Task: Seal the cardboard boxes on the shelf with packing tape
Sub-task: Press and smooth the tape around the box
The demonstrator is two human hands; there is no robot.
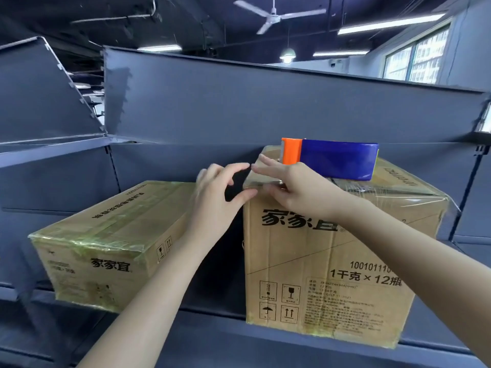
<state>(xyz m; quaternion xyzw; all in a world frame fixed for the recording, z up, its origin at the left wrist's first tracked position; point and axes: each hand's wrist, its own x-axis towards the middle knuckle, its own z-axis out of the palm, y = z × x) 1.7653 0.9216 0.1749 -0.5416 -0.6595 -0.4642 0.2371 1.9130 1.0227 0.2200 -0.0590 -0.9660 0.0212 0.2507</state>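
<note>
Fingers: left hand (212, 192) curved, thumb and fingers apart at the tall box's corner; right hand (295, 187) straight, flat on its top.
Tall box (332, 248): on shelf (292, 338), beside low box (106, 229).
Tape dispenser (329, 160): loose on top — behind right hand.
Risk: a nudge knocks it off; tape creases at the corner.

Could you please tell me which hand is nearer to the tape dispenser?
Right. The right hand lies on the taller box beside the orange end of the tape dispenser; the left hand is farther left, at that box's corner.
</note>
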